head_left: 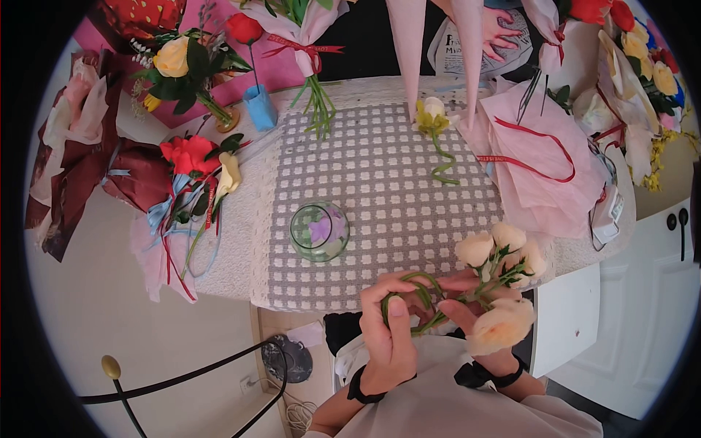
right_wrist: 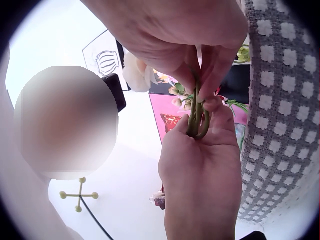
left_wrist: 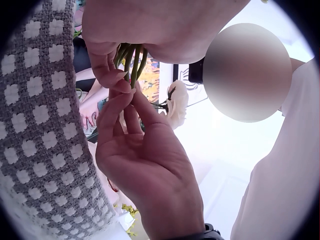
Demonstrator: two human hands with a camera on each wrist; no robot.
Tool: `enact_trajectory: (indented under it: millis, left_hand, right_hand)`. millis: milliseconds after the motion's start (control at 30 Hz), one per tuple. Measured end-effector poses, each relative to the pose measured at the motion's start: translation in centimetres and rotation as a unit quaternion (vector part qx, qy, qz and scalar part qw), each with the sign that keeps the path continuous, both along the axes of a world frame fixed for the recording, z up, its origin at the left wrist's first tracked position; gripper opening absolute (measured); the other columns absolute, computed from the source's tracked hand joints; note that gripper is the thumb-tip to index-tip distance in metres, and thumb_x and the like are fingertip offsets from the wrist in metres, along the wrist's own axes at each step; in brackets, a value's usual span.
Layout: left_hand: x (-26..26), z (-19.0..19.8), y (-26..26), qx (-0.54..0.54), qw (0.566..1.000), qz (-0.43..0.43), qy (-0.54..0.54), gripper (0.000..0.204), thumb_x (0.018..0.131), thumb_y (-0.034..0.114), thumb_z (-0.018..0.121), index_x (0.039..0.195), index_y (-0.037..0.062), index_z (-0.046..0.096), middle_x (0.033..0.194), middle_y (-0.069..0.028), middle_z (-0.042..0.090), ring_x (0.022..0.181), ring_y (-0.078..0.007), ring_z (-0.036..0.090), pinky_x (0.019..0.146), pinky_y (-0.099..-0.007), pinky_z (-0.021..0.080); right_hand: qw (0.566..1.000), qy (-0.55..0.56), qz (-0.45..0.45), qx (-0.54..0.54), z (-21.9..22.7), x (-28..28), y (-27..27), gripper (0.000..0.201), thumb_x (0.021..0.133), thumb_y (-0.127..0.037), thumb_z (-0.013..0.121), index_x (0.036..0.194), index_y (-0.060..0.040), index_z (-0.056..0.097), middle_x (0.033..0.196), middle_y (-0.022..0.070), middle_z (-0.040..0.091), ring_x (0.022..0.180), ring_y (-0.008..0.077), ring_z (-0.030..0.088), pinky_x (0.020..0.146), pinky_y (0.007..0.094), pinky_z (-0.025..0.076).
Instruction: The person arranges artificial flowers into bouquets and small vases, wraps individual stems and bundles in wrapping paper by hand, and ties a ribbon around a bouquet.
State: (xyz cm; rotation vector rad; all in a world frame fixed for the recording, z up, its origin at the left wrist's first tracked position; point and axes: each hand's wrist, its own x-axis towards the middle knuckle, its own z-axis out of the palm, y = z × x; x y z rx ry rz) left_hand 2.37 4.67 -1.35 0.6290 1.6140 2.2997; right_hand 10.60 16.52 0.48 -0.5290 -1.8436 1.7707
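Observation:
Several pale peach roses (head_left: 501, 326) are bunched at the right, their green stems (head_left: 418, 277) bent round in a loop. My left hand (head_left: 391, 332) grips the looped stems. Nearer the blooms, my right hand (head_left: 496, 359) holds the same stems. In the left wrist view the fingertips of my left hand (left_wrist: 160, 27) and right hand (left_wrist: 150, 170) meet around the stems (left_wrist: 135, 62). The right wrist view has the bent stem ends (right_wrist: 198, 120) against my left hand (right_wrist: 200, 170), below my right hand (right_wrist: 185, 30).
On the checked cloth (head_left: 365, 182) stand a round glass bowl (head_left: 320, 232) with something purple inside and a white-and-green flower (head_left: 434, 120) with a wavy stem. Wrapped bouquets, a red rose (head_left: 244, 29), a blue cup (head_left: 259, 108) and pink paper (head_left: 537, 171) surround it.

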Motion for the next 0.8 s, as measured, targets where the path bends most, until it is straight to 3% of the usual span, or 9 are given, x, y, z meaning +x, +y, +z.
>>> enact_trajectory:
  millis: [200, 267, 300, 367, 600, 667, 700, 767, 800]
  left_hand:
    - [-0.4, 0.5, -0.5, -0.071, 0.997, 0.028, -0.001, 0.031, 0.112, 0.017, 0.046, 0.132, -0.0054, 0.055, 0.121, -0.0217, 0.064, 0.085, -0.0152, 0.064, 0.071, -0.0267, 0.052]
    - [-1.1, 0.1, -0.4, -0.044, 0.993, 0.040, 0.100, 0.034, 0.109, 0.022, 0.052, 0.124, -0.0063, 0.063, 0.112, -0.0200, 0.065, 0.085, -0.0189, 0.063, 0.073, -0.0306, 0.051]
    - [-1.2, 0.0, -0.4, -0.044, 0.993, 0.041, 0.099, 0.034, 0.109, 0.022, 0.052, 0.124, -0.0063, 0.063, 0.112, -0.0200, 0.065, 0.085, -0.0189, 0.063, 0.073, -0.0306, 0.051]
    - [-1.3, -0.2, -0.4, -0.076, 0.990, 0.059, 0.103, 0.047, 0.112, 0.037, 0.045, 0.116, -0.0073, 0.060, 0.108, -0.0157, 0.058, 0.090, -0.0173, 0.060, 0.075, -0.0273, 0.056]
    - [-2.1, 0.3, -0.6, -0.065, 0.991, 0.064, 0.093, 0.050, 0.112, 0.039, 0.038, 0.107, -0.0051, 0.060, 0.099, -0.0156, 0.060, 0.094, -0.0188, 0.059, 0.071, -0.0294, 0.051]
    - [-2.1, 0.8, -0.7, -0.059, 0.991, 0.084, 0.080, 0.053, 0.110, 0.042, 0.034, 0.096, -0.0013, 0.062, 0.085, -0.0132, 0.060, 0.091, -0.0208, 0.057, 0.075, -0.0323, 0.048]
    - [-2.4, 0.6, -0.6, -0.059, 0.991, 0.085, 0.080, 0.053, 0.110, 0.042, 0.034, 0.096, -0.0013, 0.062, 0.085, -0.0132, 0.060, 0.091, -0.0208, 0.057, 0.075, -0.0323, 0.048]
    - [-3.5, 0.2, -0.3, -0.015, 0.975, 0.151, 0.162, 0.047, 0.103, 0.033, 0.042, 0.081, -0.0013, 0.066, 0.072, -0.0128, 0.062, 0.073, -0.0267, 0.055, 0.078, -0.0383, 0.047]
    - [-3.5, 0.3, -0.5, -0.015, 0.975, 0.152, 0.162, 0.047, 0.103, 0.033, 0.042, 0.081, -0.0013, 0.066, 0.072, -0.0128, 0.062, 0.073, -0.0267, 0.055, 0.078, -0.0383, 0.047]
  right_hand:
    - [0.996, -0.052, 0.006, 0.070, 0.9, -0.1, -0.4, 0.028, 0.084, 0.006, 0.083, 0.111, -0.0005, 0.080, 0.108, 0.0110, 0.075, 0.100, 0.0195, 0.070, 0.086, 0.0310, 0.058]
    - [0.998, -0.061, -0.004, -0.034, 1.1, -0.4, -1.0, 0.030, 0.083, 0.005, 0.085, 0.112, 0.0004, 0.080, 0.109, 0.0143, 0.078, 0.097, 0.0178, 0.072, 0.083, 0.0287, 0.057]
    - [0.998, -0.062, -0.003, -0.033, 0.9, -0.5, -1.1, 0.030, 0.083, 0.005, 0.085, 0.112, 0.0004, 0.080, 0.109, 0.0143, 0.078, 0.097, 0.0178, 0.072, 0.083, 0.0287, 0.057]
    - [0.998, -0.043, 0.015, -0.043, 0.5, -0.8, -1.2, 0.027, 0.084, 0.004, 0.085, 0.110, -0.0007, 0.081, 0.106, 0.0126, 0.078, 0.095, 0.0170, 0.071, 0.081, 0.0290, 0.057]
    - [0.995, -0.079, 0.039, -0.052, 0.7, -1.5, -1.7, 0.023, 0.083, 0.006, 0.085, 0.104, -0.0024, 0.082, 0.100, 0.0103, 0.077, 0.090, 0.0171, 0.071, 0.078, 0.0298, 0.057]
    - [0.995, -0.016, 0.059, -0.077, 0.5, -1.8, -2.1, 0.021, 0.083, 0.008, 0.085, 0.099, -0.0027, 0.079, 0.098, 0.0099, 0.076, 0.088, 0.0162, 0.070, 0.076, 0.0301, 0.057]
    - [0.995, -0.016, 0.060, -0.076, 0.6, -1.9, -2.2, 0.021, 0.083, 0.008, 0.085, 0.099, -0.0027, 0.079, 0.098, 0.0099, 0.076, 0.088, 0.0162, 0.070, 0.076, 0.0301, 0.057]
    - [0.992, 0.002, 0.110, -0.056, 0.8, -2.0, -2.3, 0.011, 0.091, 0.007, 0.077, 0.099, -0.0002, 0.074, 0.103, 0.0117, 0.071, 0.094, 0.0165, 0.068, 0.083, 0.0261, 0.057]
    - [0.992, 0.002, 0.112, -0.056, 1.0, -2.1, -2.4, 0.011, 0.091, 0.007, 0.077, 0.099, -0.0002, 0.074, 0.103, 0.0117, 0.071, 0.094, 0.0165, 0.068, 0.083, 0.0261, 0.057]
